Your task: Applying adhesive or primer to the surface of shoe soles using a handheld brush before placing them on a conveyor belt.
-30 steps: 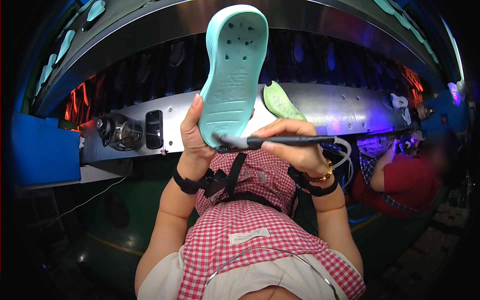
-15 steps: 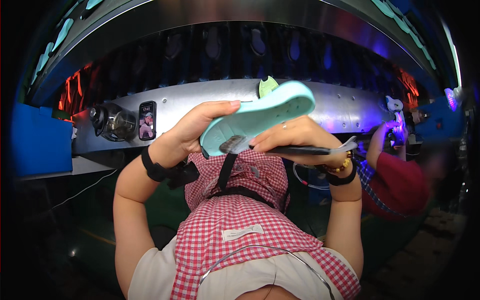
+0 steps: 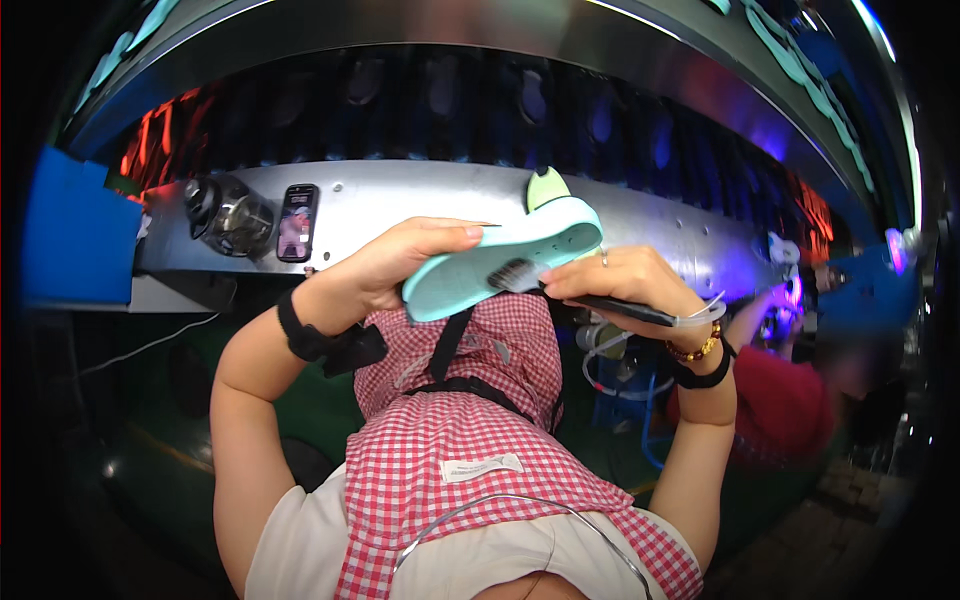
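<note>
A mint-green shoe sole (image 3: 455,282) is tilted above my lap with its hollow, rimmed side up. My left hand (image 3: 400,258) grips its left end, thumb over the far rim and the other fingers mostly hidden beneath. In my right hand (image 3: 635,278) is a brush (image 3: 622,307) with a black handle, pinched near the head. Its dark bristles touch the inner face of the sole, about midway along. A clear strip trails from the handle's end. Just behind the sole's right end, a pale green piece with a dark edge (image 3: 546,187) shows, partly covered.
A metal bench (image 3: 370,190) runs across in front of me. On its left stand a dark transparent jug (image 3: 238,215) and a phone (image 3: 298,222). Beyond is a row of dark hanging flaps (image 3: 440,110). A co-worker in a red top (image 3: 785,405) sits at the right.
The brush has moved along the sole from near its left end toward its middle. My right hand has shifted slightly right and down, and the sole has tilted and drawn a little nearer.
</note>
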Available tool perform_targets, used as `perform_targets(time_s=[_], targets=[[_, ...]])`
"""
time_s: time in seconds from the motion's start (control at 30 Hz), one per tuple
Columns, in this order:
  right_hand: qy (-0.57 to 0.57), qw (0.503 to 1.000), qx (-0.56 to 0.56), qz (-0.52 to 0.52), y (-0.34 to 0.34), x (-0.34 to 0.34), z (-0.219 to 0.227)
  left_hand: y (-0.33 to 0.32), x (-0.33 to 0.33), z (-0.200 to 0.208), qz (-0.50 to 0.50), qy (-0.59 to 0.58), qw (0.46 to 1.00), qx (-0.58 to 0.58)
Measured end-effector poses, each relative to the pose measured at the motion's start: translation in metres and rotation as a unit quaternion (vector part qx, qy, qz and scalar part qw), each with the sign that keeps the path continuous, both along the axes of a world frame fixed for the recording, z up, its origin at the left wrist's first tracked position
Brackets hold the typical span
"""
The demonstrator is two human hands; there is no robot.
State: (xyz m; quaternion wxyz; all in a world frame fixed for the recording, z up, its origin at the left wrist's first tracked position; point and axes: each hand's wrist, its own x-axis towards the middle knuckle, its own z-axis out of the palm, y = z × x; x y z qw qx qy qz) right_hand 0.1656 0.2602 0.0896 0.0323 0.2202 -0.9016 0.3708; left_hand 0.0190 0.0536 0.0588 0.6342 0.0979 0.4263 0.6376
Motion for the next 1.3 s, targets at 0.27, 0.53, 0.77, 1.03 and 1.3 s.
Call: perform_targets(time_s=[0.27, 0.53, 0.77, 1.03, 1.3], targets=[[-0.169, 0.934, -0.278, -0.146, -0.019, 0.010, -0.023, 0.000, 0.015, -0.054, 0.072, -0.136, 0.981, 0.114], [-0.038, 0.850, -0.395, -0.347, -0.018, -0.017, -0.068, 0.007, 0.017, -0.075, 0.165, -0.222, 0.952, 0.134], [0.104, 0.818, -0.318, -0.468, -0.050, -0.030, -0.085, 0.004, 0.017, -0.072, 0.169, -0.210, 0.949, 0.164], [0.089, 0.729, -0.581, -0.352, -0.006, 0.031, -0.101, -0.003, -0.058, 0.034, 0.224, 0.024, 0.911, 0.345], [-0.008, 0.715, -0.633, -0.297, 0.006, -0.004, -0.152, 0.089, -0.239, 0.095, 0.553, -0.184, 0.743, 0.329]])
